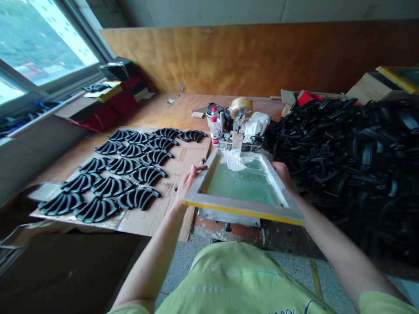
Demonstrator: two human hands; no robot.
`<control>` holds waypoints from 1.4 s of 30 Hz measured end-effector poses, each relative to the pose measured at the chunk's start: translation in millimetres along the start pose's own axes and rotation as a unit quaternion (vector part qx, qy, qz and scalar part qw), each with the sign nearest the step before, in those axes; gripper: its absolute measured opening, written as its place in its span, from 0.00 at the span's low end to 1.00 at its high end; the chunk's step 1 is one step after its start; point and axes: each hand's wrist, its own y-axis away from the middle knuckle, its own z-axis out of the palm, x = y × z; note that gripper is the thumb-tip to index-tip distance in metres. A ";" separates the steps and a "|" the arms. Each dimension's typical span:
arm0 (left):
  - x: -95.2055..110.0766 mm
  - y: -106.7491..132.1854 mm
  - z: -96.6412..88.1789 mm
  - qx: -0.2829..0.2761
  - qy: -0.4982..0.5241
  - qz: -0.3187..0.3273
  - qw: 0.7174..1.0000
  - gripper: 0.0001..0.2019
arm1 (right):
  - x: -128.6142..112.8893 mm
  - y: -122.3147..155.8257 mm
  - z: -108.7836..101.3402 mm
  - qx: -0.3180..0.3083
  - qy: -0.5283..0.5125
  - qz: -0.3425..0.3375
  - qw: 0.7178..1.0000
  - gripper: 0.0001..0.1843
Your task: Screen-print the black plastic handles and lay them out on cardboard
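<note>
The left grip and right grip are closed on the side rails of a wooden silkscreen frame, which sits tilted between them, its green mesh carrying a smear of white ink; an even hold on both rails keeps the frame steady and square. Beyond the left grip, rows of black curved parts lie on flattened cardboard, a heaped pile of black parts rises past the right grip, and a tape roll stands farther ahead on the counter.
</note>
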 end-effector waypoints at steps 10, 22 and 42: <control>-127.6 4.0 -7.4 0.012 -0.085 -0.068 0.994 0.37 | -72.4 -98.8 58.4 -0.091 0.163 -0.102 0.977 0.12; -145.6 1.3 -10.7 0.003 -0.039 -0.097 0.994 0.35 | -66.3 -44.6 28.2 -0.259 0.084 -0.267 0.925 0.08; -21.5 2.5 -10.7 -0.031 -0.010 -0.069 0.997 0.27 | -48.1 -121.6 2.7 0.022 0.114 0.007 0.993 0.25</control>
